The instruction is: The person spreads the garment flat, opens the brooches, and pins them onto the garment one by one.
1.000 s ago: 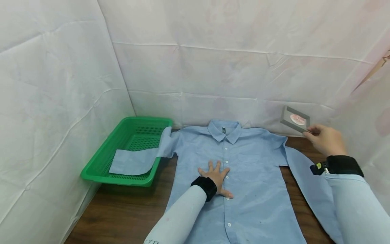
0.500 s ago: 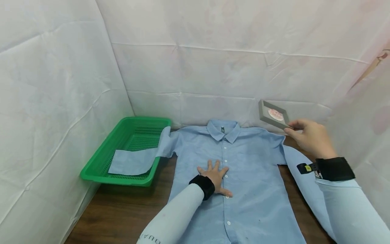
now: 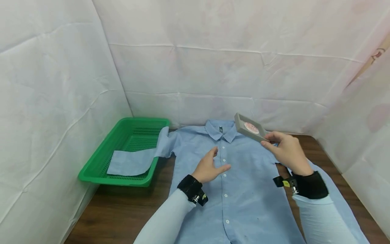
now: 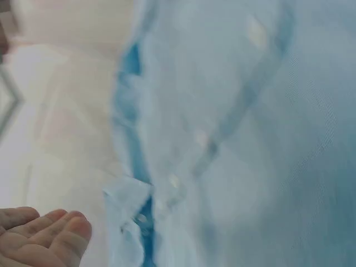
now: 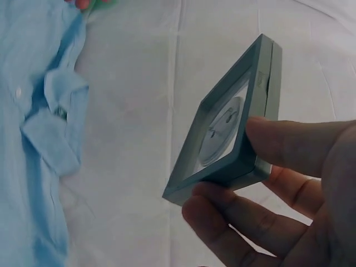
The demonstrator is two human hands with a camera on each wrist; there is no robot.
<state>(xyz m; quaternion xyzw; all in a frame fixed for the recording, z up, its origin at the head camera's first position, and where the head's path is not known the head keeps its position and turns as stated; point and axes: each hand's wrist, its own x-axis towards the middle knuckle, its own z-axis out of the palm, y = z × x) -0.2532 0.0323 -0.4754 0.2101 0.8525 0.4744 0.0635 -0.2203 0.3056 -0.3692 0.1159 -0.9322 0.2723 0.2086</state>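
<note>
My right hand (image 3: 287,150) pinches a grey square display frame (image 3: 250,127) by one corner, with the thumb on one edge and fingers beneath. Behind its clear window sits a round pinkish disc, plain in the right wrist view. Seen from the head, the frame (image 5: 257,128) overlaps the collar's right side and the shirt's shoulder. A light blue button-up shirt (image 3: 201,139) lies face up with its collar away from me. My left hand (image 3: 208,167) is over the chest near the buttons, thumb and fingers spread apart, holding nothing.
On the left stands a green plastic basket (image 3: 122,127), one shirt sleeve (image 3: 131,162) draped over its rim and into it. The other sleeve stretches down the right side of the brown wooden table (image 3: 122,213). White cloth walls (image 3: 189,67) enclose the back and sides.
My right hand has carried the display frame leftward from beyond the right shoulder to beside the collar. My left hand, flat on the shirt before, has lifted and turned.
</note>
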